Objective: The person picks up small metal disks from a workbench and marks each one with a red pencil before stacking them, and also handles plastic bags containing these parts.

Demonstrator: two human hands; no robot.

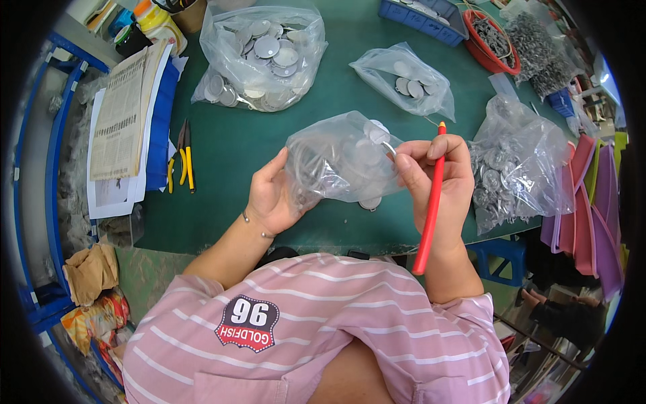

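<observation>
My left hand holds the side of a clear plastic bag above the green table, its fingers partly hidden by the film. Blurred shiny round pieces show through the plastic. My right hand grips a slim red stick with a yellowish end and a thin wire-like tip. At the bag's right edge, the thumb and forefinger of that hand pinch a shiny metal piece, seen nearly edge-on. Just beyond it is a pale round disc. Another disc lies on the table under the bag.
Beyond my hands lie a large bag of metal discs and a smaller one. At right are a bag of metal parts and a red basket. Yellow-handled pliers lie left, near papers. A blue tray stands far back.
</observation>
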